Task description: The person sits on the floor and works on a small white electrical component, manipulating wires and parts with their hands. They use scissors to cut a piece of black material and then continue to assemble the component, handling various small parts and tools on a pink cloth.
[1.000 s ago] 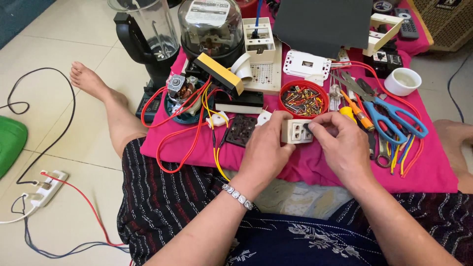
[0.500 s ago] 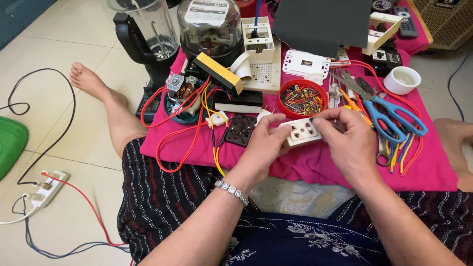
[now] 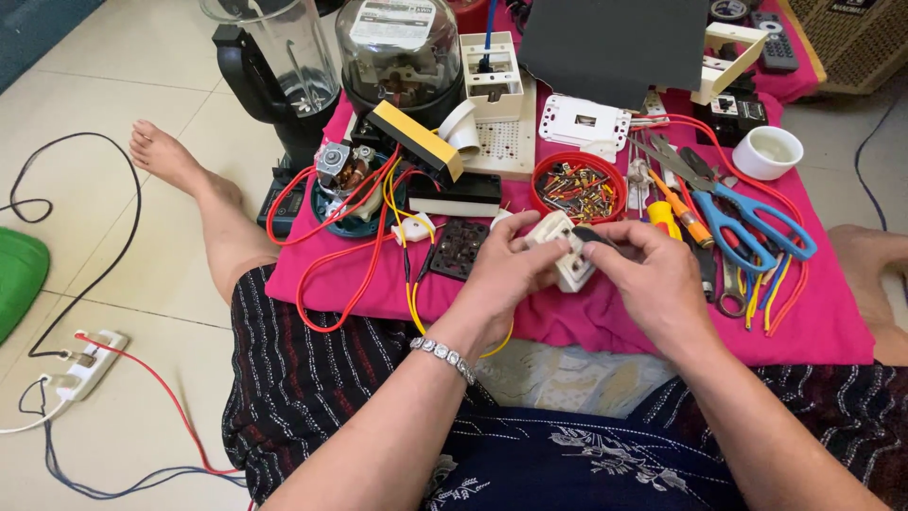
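Note:
My left hand (image 3: 506,274) grips a small white electrical socket (image 3: 565,248) from the left side, above a pink cloth (image 3: 804,322) spread over my lap. My right hand (image 3: 653,274) holds the socket's right side, with a dark tool tip (image 3: 594,235) pinched between its fingers against the socket's top. A black socket insert (image 3: 461,249) lies on the cloth just left of my left hand. Yellow and red wires (image 3: 411,274) run under my left wrist.
A red bowl of screws (image 3: 577,186) sits just behind the hands. Blue-handled scissors (image 3: 747,222), screwdrivers (image 3: 681,213) and pliers lie to the right, a white cup (image 3: 768,151) further back. A blender (image 3: 274,66), a glass-domed meter (image 3: 402,57) and a white power strip (image 3: 80,364) are at left.
Both hands have turned the white socket, tilting it up and bringing it slightly closer. The right hand has shifted onto its top edge.

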